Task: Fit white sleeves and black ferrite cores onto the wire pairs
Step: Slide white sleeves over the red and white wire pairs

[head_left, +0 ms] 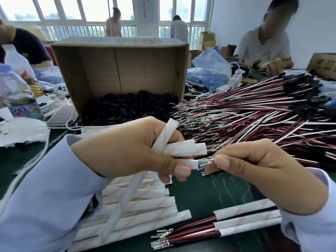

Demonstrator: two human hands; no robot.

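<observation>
The left hand (131,148) is gripping a bunch of white sleeves (181,148), its fingers (174,168) pinching one; the right hand (254,166) is pinching with its fingers (223,161) a wire pair (203,163) by its terminals at that sleeve's mouth. Beyond the fingers, black ferrite cores (127,106) are lying in a cardboard box (116,70).

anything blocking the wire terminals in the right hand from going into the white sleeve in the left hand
Nothing visible. The silver metal terminals pinched by the right hand sit at the open mouth of the white fabric sleeve in the left hand; the spare sleeves lie above it.
</observation>
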